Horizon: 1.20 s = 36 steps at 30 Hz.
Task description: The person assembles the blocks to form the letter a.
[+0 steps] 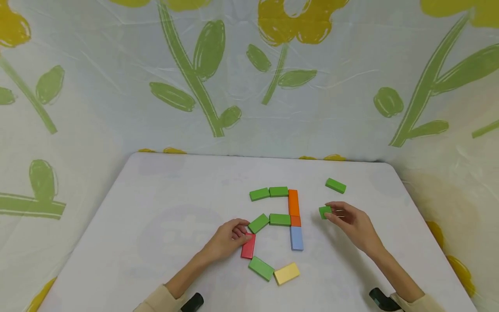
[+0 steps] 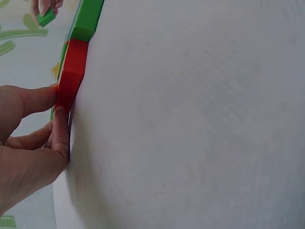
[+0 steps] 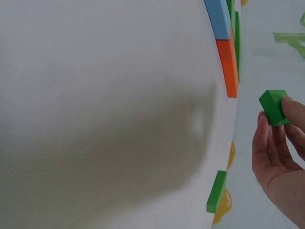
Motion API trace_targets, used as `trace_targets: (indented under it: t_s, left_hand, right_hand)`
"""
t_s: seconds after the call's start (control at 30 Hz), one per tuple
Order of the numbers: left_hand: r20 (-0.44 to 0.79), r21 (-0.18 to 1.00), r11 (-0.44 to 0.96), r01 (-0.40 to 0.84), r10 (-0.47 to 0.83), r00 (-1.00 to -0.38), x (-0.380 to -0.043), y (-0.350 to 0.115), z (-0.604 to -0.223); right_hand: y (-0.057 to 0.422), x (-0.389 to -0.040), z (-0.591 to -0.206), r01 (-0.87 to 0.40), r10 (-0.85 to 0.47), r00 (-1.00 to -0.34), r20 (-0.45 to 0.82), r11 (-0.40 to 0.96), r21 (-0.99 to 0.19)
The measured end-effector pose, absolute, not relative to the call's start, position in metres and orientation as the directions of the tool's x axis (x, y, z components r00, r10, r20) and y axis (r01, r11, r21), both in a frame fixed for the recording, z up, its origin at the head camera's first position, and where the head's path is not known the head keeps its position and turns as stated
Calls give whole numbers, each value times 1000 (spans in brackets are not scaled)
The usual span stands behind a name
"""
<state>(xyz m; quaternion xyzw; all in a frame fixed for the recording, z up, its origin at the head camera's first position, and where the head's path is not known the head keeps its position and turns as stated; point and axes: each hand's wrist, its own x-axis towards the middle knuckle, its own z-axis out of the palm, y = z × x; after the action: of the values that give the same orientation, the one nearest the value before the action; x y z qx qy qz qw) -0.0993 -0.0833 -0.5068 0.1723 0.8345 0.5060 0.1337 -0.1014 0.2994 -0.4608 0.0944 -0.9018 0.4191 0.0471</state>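
My left hand (image 1: 225,239) pinches the upper end of a red block (image 1: 247,248) between thumb and fingers; the block rests on the table. Just above that hand lies a tilted green block (image 1: 259,223), and below the red one another green block (image 1: 261,268) slants down to a yellow block (image 1: 286,274). Raised over the table to the right, my right hand (image 1: 355,225) holds a small green block (image 3: 274,107) between thumb and fingertips. A column of orange (image 1: 293,203), small orange (image 1: 296,221) and blue (image 1: 296,239) blocks stands between the hands.
Two green blocks, left (image 1: 259,194) and right (image 1: 278,191), run left from the column's top; another green block (image 1: 280,219) joins its middle. A loose green block (image 1: 335,185) lies beyond my right hand. A flower-printed curtain (image 1: 312,108) surrounds the white table (image 1: 163,182).
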Motion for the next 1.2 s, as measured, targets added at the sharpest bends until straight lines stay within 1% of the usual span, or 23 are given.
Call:
trace_targets:
  t_s: [0.13, 0.37, 0.5, 0.67, 0.9, 1.0, 1.2]
  left_hand:
    - [-37, 890, 426, 162, 423, -906, -100, -83, -505]
    - [-45, 886, 438, 155, 413, -910, -101, -83, -504]
    - [-44, 889, 433, 152, 410, -911, -100, -83, -506]
    - [-52, 890, 433, 145, 411, -910, -100, -84, -507]
    - [-68, 892, 435, 128, 408, -910, -99, -84, -507]
    - [-70, 895, 429, 124, 408, -910, -98, -83, -506]
    - [-69, 896, 426, 125, 412, -909, -97, -83, -505]
  right_hand:
    - [295, -91, -462, -206, -152, -978, 142, 608, -767]
    - [285, -76, -465, -159, -170, -982, 76, 553, -818]
    - [280, -69, -469, -131, -204, -978, 28, 512, -849]
    - [278, -60, -476, -109, -292, -956, -34, 459, -882]
    - [273, -54, -483, -77, -384, -916, -120, 458, -885]
    - [270, -53, -484, -95, -414, -903, -115, 454, -886]
    - [266, -50, -488, -176, -452, -891, -51, 446, -878]
